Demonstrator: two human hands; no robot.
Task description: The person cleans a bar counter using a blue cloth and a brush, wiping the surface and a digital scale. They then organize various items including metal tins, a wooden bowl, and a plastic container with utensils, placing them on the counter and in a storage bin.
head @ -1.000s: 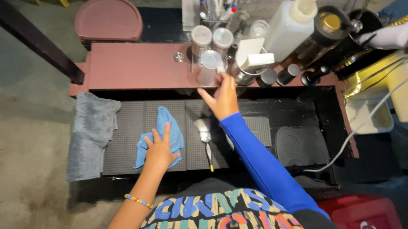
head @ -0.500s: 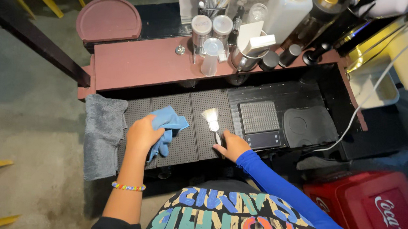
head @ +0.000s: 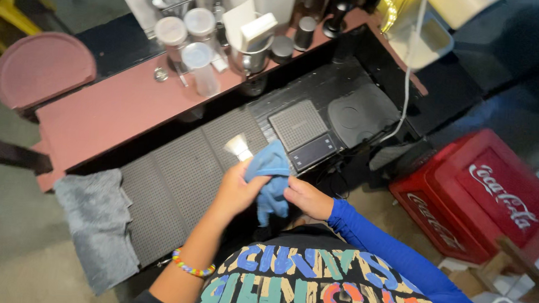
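Now both hands meet over the near edge of the counter (head: pixel 94 126), where half a second ago they lay apart on the dark ribbed mat (head: pixel 185 177): the left hand (head: pixel 236 190) was then pressing the blue cloth (head: pixel 270 177) flat, and the right hand (head: pixel 307 197) was at the stem of the metal tool (head: pixel 238 146) beside it. The cloth has since come up off the mat and hangs bunched between the two hands. The left hand is curled closed around the cloth's upper part; the right hand is closed too, at the cloth's lower side, its fingers hidden in the folds. The tool's bright, flared end shows just above the left hand, next to the cloth; which hand has hold of it cannot be told.

A red plastic crate (head: pixel 481 198) with white script on its side stands on the floor, well to the right of the right hand. A small black scale (head: pixel 305 135) with a square ribbed top sits just beyond the hands. Farther off, at the counter's back, stand clear jars with pale round lids (head: pixel 186 38) and a steel cup (head: pixel 251 55) holding white cards. A grey towel (head: pixel 97 222) drapes over the counter's edge, well to the left of the left hand.
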